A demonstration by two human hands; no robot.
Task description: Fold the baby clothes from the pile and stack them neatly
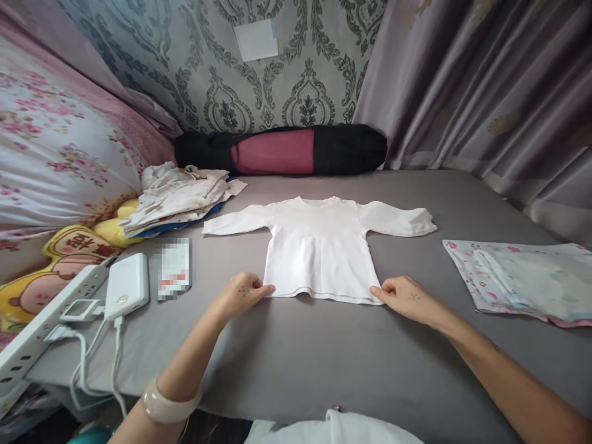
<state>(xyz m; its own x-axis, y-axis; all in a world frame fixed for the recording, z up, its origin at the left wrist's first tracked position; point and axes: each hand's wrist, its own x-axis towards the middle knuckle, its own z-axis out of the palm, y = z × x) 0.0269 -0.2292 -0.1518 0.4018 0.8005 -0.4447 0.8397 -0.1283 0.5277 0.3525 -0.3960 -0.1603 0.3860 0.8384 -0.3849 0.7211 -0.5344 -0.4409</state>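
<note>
A small white long-sleeved shirt lies spread flat on the grey sheet, neckline away from me and both sleeves stretched out sideways. My left hand pinches the left corner of its bottom hem between thumb and fingers. At the opposite hem corner, my right hand has the same kind of pinch. Between the two hands the hem is slightly wavy, and a soft crease runs up the front.
Folded clothes lie at the back left, and folded patterned cloths at the right. A white power bank, a power strip with cables and a blurred packet are at left. A black and pink rolled bag lies along the wall.
</note>
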